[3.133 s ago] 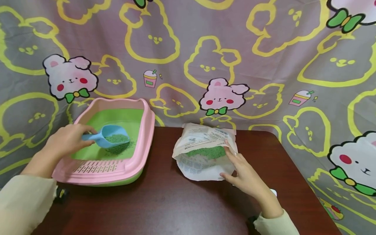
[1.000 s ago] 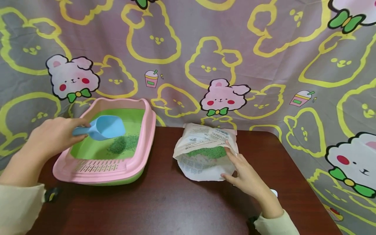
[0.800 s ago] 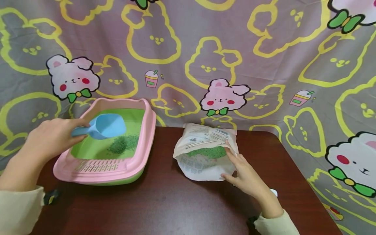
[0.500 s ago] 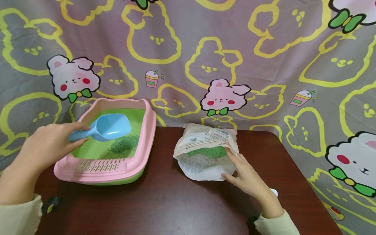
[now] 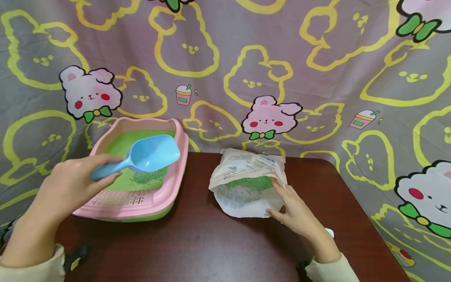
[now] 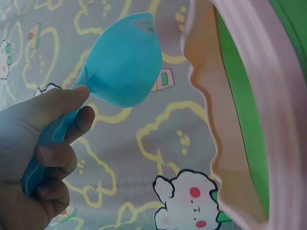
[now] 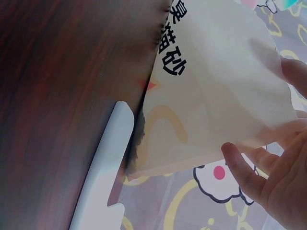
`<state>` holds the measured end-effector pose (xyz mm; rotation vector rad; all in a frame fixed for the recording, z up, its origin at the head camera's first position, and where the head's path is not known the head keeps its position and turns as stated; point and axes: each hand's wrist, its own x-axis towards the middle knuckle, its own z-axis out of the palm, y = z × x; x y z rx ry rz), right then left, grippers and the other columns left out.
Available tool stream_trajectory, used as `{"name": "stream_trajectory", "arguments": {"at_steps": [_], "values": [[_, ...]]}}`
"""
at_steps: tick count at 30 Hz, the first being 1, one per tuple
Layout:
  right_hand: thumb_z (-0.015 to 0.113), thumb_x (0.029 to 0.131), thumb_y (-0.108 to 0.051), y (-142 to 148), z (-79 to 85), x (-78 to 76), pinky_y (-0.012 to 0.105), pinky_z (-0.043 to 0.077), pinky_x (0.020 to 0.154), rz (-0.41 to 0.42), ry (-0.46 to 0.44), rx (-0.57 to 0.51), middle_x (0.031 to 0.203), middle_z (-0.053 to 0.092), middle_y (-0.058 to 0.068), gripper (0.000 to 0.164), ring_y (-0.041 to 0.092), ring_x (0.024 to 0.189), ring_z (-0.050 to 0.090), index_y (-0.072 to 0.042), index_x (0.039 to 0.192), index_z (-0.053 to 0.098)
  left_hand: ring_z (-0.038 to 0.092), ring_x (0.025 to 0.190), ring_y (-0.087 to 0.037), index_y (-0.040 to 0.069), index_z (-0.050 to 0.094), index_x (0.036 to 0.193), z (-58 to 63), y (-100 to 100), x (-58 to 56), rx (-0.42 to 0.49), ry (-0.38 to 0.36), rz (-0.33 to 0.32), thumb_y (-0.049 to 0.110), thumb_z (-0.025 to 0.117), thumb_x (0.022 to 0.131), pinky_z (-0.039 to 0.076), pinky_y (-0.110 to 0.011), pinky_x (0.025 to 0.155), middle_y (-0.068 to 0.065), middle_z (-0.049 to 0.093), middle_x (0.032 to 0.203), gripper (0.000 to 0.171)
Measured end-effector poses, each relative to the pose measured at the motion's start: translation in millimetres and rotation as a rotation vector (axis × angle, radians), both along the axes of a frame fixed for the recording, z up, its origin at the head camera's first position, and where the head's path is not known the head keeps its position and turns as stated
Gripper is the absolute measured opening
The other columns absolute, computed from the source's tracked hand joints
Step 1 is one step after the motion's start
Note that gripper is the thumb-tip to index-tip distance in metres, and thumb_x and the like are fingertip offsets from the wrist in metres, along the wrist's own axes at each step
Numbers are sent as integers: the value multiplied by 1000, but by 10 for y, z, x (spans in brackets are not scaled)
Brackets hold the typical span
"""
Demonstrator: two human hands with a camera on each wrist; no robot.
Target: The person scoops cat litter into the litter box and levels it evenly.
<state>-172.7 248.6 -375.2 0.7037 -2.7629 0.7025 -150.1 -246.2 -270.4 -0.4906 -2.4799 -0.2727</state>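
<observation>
In the head view my left hand (image 5: 70, 188) grips a blue scoop (image 5: 155, 153) by its handle, fingers wrapped round it. Its bowl is empty and is held above the right side of a pink-and-green litter box (image 5: 171, 188). A small pile of green litter (image 5: 149, 178) lies on the box floor, partly covered by the scoop. To the right, my right hand (image 5: 296, 207) holds the side of an open-mouthed cat litter bag (image 5: 234, 201), thumb low and fingers at the upper edge. Green granules (image 5: 251, 183) show inside the bag.
Both containers stand on a dark wooden table (image 5: 197, 243). A patterned curtain (image 5: 211, 86) hangs close behind them and down the right side. A white plastic object (image 7: 103, 167) lies beside the bag, near the right wrist.
The scoop held litter low in the box earlier; it emptied onto the pile, then rose and moved right in my left hand. My right hand has stayed on the bag.
</observation>
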Motion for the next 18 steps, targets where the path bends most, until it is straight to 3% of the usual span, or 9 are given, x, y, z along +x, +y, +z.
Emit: {"name": "stream_trajectory", "arguments": {"at_steps": [7,12,14,18], "values": [[83,81,-17,-9,0,-1,43,46,87,8,0,-4,166,22,6,88,29,125,46,-2,153,35,43,55,-3,15,76,104,-126,178,62,92,33,-64,10,91,61,38,-23,49,-4,75,79,46],[83,80,-17,-13,4,-24,44,47,86,11,6,-6,166,22,8,88,33,125,47,-1,152,35,59,65,-6,17,77,104,-204,315,96,119,56,-151,13,91,66,47,-16,63,1,77,89,41],[83,79,-16,-10,8,-28,46,48,89,11,2,-9,166,22,8,89,37,129,46,-2,153,34,60,68,-6,18,77,103,-223,374,109,123,34,-187,13,90,66,47,-12,67,3,76,90,40],[83,80,-17,-6,8,-35,40,49,84,6,-6,-13,165,23,8,90,34,124,47,-4,153,34,55,70,-1,22,77,103,-244,491,137,145,-55,-241,11,91,65,43,-8,68,11,74,89,42]]}}
